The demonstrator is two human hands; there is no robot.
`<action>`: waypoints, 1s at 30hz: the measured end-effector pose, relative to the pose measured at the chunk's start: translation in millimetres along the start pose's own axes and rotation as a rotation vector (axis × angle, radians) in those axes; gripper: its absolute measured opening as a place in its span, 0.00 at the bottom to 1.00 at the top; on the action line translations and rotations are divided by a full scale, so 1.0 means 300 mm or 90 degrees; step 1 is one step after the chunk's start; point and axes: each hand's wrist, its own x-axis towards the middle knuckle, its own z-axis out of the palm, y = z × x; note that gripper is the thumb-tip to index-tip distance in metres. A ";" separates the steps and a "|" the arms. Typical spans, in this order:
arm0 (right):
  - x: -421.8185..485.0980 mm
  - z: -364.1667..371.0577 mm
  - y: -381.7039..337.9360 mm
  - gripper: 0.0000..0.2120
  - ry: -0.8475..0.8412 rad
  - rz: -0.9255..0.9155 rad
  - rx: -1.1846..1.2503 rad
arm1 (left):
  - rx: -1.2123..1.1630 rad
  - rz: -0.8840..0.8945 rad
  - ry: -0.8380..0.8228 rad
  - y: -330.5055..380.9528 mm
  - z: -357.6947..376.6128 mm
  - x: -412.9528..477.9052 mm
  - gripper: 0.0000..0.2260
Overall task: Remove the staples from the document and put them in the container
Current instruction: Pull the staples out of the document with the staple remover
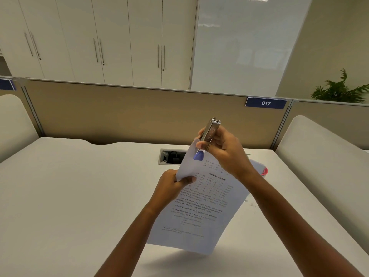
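Desk (pixel 69 196): broad, smooth white top, matte, lying under both hands; a rectangular metal-framed cable opening (pixel 171 156) is cut into it just beyond the left hand's grip.
Partition (pixel 129 112): flat beige panel behind the desk, carrying a blue tag (pixel 265 103) reading 017 above the right hand.
Document (pixel 201 206): thin white printed sheets, held up off the desk and tilted, top edge curling between the two grips.
Left hand (pixel 171 186): fingers pinched shut on the document's upper left edge.
Right hand (pixel 223 150): closed around the stapler, above and beyond the left hand's pinch.
Stapler (pixel 210 131): slim, shiny metal bar, standing near upright in the right fist; its blue plastic tip (pixel 198 155) touches the document's top corner.
Container (pixel 263 171): pale, with a red part showing, mostly hidden behind the right wrist; its shape cannot be told.
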 end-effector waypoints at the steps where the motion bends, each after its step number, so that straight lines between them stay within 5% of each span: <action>1: 0.000 -0.003 0.005 0.08 0.007 0.000 0.017 | -0.006 -0.002 0.006 -0.003 -0.007 0.003 0.06; 6: -0.018 -0.042 0.085 0.08 0.179 0.040 0.059 | -0.054 -0.014 0.050 -0.018 -0.058 -0.001 0.11; 11: -0.100 -0.068 0.299 0.13 0.341 0.191 -0.117 | -0.152 -0.057 0.108 -0.038 -0.105 -0.005 0.11; 19: -0.387 -0.024 0.665 0.10 -0.010 0.509 -0.472 | -0.209 -0.097 0.126 -0.047 -0.122 -0.007 0.02; 30: -0.502 0.026 0.788 0.15 -0.072 0.599 -0.591 | -0.205 -0.112 0.118 -0.065 -0.110 -0.002 0.02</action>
